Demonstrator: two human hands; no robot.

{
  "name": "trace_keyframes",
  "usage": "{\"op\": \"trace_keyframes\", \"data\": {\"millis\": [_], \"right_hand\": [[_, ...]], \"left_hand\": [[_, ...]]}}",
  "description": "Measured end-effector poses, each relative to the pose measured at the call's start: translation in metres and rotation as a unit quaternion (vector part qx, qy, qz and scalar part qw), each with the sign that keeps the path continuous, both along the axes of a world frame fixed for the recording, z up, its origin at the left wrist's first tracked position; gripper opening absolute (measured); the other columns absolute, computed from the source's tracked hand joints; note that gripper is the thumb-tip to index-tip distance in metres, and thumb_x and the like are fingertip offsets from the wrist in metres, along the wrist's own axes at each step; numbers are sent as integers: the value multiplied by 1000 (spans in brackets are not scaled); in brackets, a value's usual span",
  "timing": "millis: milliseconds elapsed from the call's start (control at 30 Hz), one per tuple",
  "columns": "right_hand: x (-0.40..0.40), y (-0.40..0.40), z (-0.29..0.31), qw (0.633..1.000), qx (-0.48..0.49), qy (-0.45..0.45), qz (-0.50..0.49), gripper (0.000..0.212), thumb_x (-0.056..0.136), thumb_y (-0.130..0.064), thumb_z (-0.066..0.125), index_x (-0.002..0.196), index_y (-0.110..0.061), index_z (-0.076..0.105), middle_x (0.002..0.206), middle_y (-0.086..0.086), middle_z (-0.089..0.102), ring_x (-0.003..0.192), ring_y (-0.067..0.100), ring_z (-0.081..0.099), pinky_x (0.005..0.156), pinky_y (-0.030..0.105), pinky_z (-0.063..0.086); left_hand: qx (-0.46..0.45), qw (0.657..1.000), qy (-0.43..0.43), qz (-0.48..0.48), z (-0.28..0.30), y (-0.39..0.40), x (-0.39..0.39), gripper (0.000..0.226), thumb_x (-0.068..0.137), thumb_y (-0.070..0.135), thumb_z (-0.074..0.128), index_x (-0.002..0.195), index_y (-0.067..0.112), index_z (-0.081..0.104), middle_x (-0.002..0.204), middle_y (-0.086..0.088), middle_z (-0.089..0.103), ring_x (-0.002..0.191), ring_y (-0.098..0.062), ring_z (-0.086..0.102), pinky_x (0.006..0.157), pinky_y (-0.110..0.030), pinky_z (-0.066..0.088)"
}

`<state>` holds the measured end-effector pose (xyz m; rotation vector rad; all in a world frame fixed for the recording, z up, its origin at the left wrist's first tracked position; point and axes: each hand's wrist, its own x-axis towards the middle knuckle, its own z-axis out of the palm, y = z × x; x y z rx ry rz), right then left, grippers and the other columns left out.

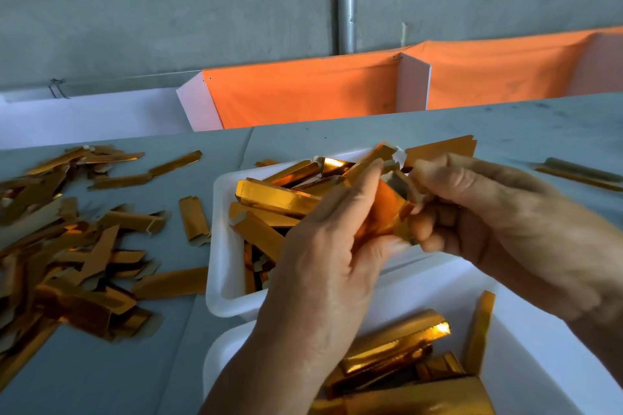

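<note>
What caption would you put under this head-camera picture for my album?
Left hand and right hand grip a gold card piece over a white tray, loose pieces heaped beside.

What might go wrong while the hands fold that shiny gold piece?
The gold piece is pinched between the left hand and right hand, so its thin flaps might crease wrongly or tear. If it slips, it would likely drop into the white tray below and mix with look-alike pieces. An arm might also scatter the loose pile.
</note>
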<state>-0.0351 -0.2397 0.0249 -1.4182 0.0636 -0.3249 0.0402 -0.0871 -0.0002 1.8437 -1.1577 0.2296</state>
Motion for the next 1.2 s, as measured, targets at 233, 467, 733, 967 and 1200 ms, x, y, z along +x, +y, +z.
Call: {"op": "trace_keyframes", "data": {"millis": [233, 467, 733, 967, 1200], "right_hand": [[3, -8, -2, 994, 70, 13, 80, 25, 72, -25, 70, 95, -15, 71, 70, 0, 59, 55, 7, 57, 49, 18, 49], [1, -4, 3, 1000, 7, -18, 18, 13, 68, -9, 64, 77, -16, 70, 64, 6, 59, 52, 14, 59, 47, 20, 50], [0, -10, 2, 995, 84, 17, 54, 6, 66, -17, 68, 72, -16, 69, 62, 8, 61, 54, 13, 62, 49, 22, 53], [1, -8, 3, 995, 74, 45, 52, 7, 71, -22, 70, 65, -18, 67, 63, 3, 59, 52, 10, 58, 46, 21, 50], [1, -5, 3, 998, 42, 38, 31, 9, 69, -15, 61, 68, -18, 70, 59, 7, 57, 48, 12, 55, 43, 20, 48]], "left_hand": [[-4, 998, 13, -55, 2, 1, 4, 57, 87, 44, 46, 142, 33, 35, 117, 13, 46, 112, 3, 45, 87, -2, 34], [-52, 994, 54, -83, 0, 3, 6, 50, 88, 35, 52, 138, 33, 44, 118, 21, 52, 114, 9, 48, 87, -1, 36], [-104, 989, 69, -76, 0, 3, 8, 21, 86, 27, 61, 106, 23, 60, 105, 13, 67, 102, -1, 62, 80, -9, 46], [-121, 982, 90, -117, 0, 3, 8, 21, 84, 18, 63, 105, 18, 60, 113, 13, 65, 108, -2, 61, 85, -10, 47], [-117, 982, 91, -121, 1, 4, 8, 22, 83, 17, 65, 104, 19, 60, 111, 14, 65, 106, -2, 61, 83, -9, 47]]}}
